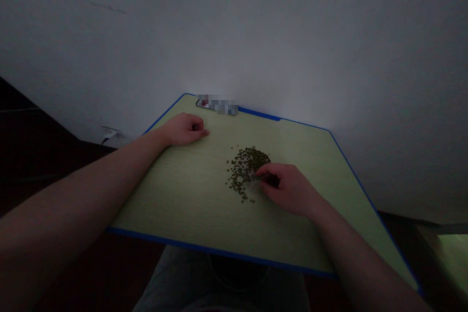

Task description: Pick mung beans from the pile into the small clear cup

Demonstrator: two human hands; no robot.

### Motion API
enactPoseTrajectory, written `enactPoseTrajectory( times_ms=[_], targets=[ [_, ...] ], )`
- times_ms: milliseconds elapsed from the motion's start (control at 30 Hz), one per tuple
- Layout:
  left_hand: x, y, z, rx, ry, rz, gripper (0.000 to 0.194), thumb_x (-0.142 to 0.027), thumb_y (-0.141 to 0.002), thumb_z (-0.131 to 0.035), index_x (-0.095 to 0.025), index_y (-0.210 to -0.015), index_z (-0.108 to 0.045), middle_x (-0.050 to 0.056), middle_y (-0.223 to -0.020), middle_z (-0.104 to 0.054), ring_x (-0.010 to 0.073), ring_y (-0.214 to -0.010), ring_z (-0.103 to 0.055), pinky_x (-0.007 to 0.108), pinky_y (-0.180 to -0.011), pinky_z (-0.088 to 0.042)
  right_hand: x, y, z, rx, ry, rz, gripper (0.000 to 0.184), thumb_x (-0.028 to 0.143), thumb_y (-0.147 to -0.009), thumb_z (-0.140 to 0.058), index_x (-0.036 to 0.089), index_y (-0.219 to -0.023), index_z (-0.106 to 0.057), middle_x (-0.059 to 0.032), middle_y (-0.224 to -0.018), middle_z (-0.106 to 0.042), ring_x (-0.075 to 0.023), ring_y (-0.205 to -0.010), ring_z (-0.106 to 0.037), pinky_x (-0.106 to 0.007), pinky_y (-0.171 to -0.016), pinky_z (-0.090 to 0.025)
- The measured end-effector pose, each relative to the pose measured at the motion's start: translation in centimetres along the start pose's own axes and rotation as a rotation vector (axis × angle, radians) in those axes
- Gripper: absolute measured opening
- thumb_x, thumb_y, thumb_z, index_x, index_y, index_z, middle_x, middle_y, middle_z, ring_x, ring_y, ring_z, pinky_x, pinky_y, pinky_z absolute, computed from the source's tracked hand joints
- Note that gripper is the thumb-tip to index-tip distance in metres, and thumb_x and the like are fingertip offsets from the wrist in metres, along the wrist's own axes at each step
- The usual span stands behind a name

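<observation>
A pile of small dark green beans point(245, 165) lies in the middle of a pale green tabletop point(190, 190) with a blue rim. My right hand point(288, 187) rests at the pile's right edge, its fingers curled and pinched together among the beans; what they hold is too small to make out. My left hand point(185, 129) lies on the table at the far left, loosely closed into a fist with nothing visible in it, well apart from the beans.
A phone point(216, 105) lies at the table's far edge against a white wall point(256, 34). A second pale green surface point(453, 253) shows at the lower right. My lap sits below the near edge. The room is dim.
</observation>
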State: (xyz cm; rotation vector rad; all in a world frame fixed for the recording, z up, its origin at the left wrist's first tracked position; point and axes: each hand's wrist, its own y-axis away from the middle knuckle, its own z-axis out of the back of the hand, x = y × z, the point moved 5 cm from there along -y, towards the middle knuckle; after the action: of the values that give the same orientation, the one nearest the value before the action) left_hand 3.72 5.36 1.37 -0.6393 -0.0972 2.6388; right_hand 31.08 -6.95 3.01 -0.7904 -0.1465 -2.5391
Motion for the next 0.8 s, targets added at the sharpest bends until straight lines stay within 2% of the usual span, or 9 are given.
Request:
enactPoseTrajectory(
  times_ms=[167, 367, 600, 800],
  targets=[
    [-0.01, 0.06, 0.03, -0.003, 0.002, 0.008, 0.035, -0.048, -0.076, -0.055, -0.018, -0.060, -0.050, -0.003, -0.051, -0.045, 0.0099, -0.052, -0.037, 0.027, -0.053, -0.026, -0.01, 0.06, -0.09, 0.031, -0.018, 0.008, 0.026, 0.009, -0.074, -0.057, 0.020, -0.094, -0.069, 0.0015, -0.072, -0.067, -0.0123, -0.061, -0.059, -0.024, -0.059, -0.042],
    [0.27, -0.09, -0.20, 0.000, -0.034, 0.002, 0.036, -0.050, -0.077, -0.053, -0.017, -0.062, -0.052, -0.003, -0.052, -0.047, 0.0096, -0.052, -0.040, 0.025, -0.053, -0.028, 0.24, -0.10, -0.36, 0.008, -0.019, 0.016, 0.026, 0.011, -0.076, -0.057, 0.019, -0.097, -0.069, 0.0009, -0.071, -0.067, -0.0131, -0.062, -0.060, -0.025, -0.060, -0.043],
    [0.13, -0.02, -0.09, -0.007, -0.032, 0.000, 0.035, -0.049, -0.077, -0.054, -0.017, -0.061, -0.052, -0.003, -0.051, -0.046, 0.0093, -0.051, -0.039, 0.025, -0.052, -0.027, -0.28, 0.01, -0.01, -0.044, -0.005, -0.059, 0.023, 0.009, -0.074, -0.058, 0.019, -0.092, -0.068, 0.0016, -0.068, -0.066, -0.0124, -0.059, -0.059, -0.024, -0.057, -0.042],
    [-0.01, 0.02, -0.05, -0.005, -0.022, 0.004, 0.033, -0.046, -0.077, -0.055, -0.018, -0.061, -0.051, -0.003, -0.051, -0.045, 0.0098, -0.052, -0.039, 0.026, -0.053, -0.027, -0.12, -0.22, -0.14, -0.060, 0.010, -0.045, 0.023, 0.010, -0.076, -0.058, 0.020, -0.094, -0.068, 0.0008, -0.071, -0.068, -0.0128, -0.061, -0.060, -0.025, -0.059, -0.043]
  ],
)
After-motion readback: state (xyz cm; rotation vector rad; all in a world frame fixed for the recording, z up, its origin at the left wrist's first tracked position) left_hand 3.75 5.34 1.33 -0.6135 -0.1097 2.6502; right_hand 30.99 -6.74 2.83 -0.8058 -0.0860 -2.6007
